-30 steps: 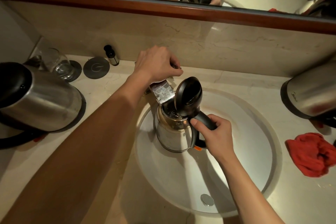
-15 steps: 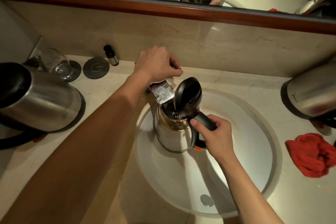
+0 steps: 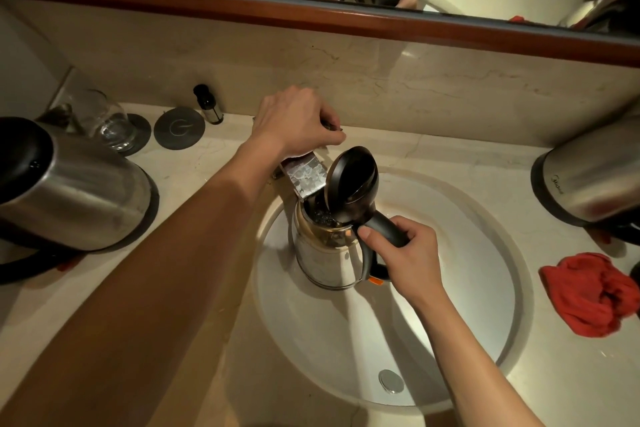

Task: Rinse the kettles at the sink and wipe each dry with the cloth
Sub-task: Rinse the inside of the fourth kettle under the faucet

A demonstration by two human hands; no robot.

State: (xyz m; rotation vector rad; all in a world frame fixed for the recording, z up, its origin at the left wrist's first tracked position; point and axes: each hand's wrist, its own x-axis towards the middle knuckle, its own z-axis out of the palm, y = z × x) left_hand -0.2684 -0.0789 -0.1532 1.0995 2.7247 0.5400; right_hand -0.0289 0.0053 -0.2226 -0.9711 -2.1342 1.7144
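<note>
A steel kettle [image 3: 322, 256] with its black lid flipped up stands upright over the white sink basin [image 3: 460, 291], right under the flat chrome tap spout [image 3: 304, 178]. Water is bubbling inside it. My right hand [image 3: 403, 253] grips the kettle's black handle. My left hand [image 3: 298, 123] is curled over the tap handle behind the spout. A second steel kettle [image 3: 76, 198] sits on its base at the left of the counter. A third one [image 3: 595, 177] stands at the right. The red cloth [image 3: 588, 291] lies crumpled on the counter right of the basin.
A drinking glass [image 3: 110, 121] on a dark coaster, a second round coaster [image 3: 179, 128] and a small dark bottle [image 3: 209, 106] stand at the back left. A mirror with a wooden ledge [image 3: 346, 22] runs above the marble backsplash. The drain plug [image 3: 390, 381] lies at the basin's near side.
</note>
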